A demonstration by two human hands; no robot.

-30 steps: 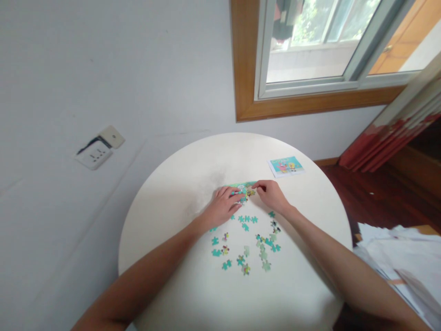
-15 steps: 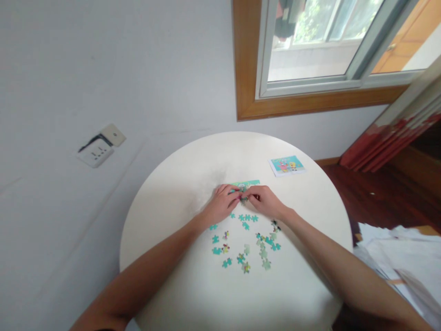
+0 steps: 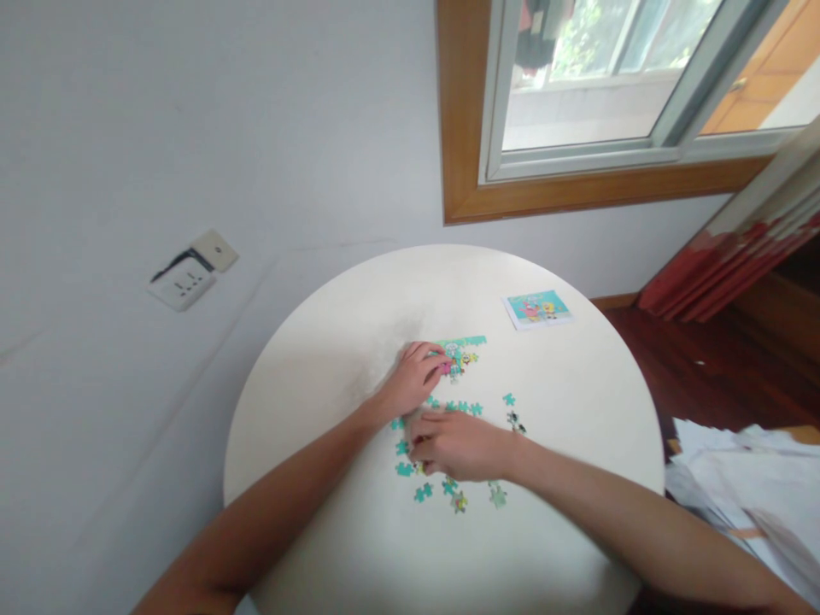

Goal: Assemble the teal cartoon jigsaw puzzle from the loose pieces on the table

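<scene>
- On the near half of the table (image 3: 359, 547), among the loose pieces (image 3: 423, 492): right hand (image 3: 458, 444), palm down, fingers curled onto the pieces at its left end. Cannot tell whether pinching one, since the fingertips cover it.
- Probably best to slide one piece clear of its neighbours before lifting, then grip it by the edges so the printed side shows.
- Just beyond, close to the right hand's knuckles: left hand (image 3: 413, 380), laid flat, fingertips pressing the left end of the joined strip (image 3: 462, 348). Wise to press lightly and straight down, so the strip neither skids nor comes apart.
- Farther right on the table, well apart from both hands: picture card (image 3: 536, 309), worth a glance for matching colours.
- Round, white, smooth top, with a faint grey smudge beside the strip.
- At near right, off the table: papers (image 3: 756, 487) over a dark wooden floor (image 3: 705, 376).
- Beyond: red-edged curtain (image 3: 736, 256), white wall with a socket (image 3: 183, 280), wood-framed window (image 3: 576, 85).
</scene>
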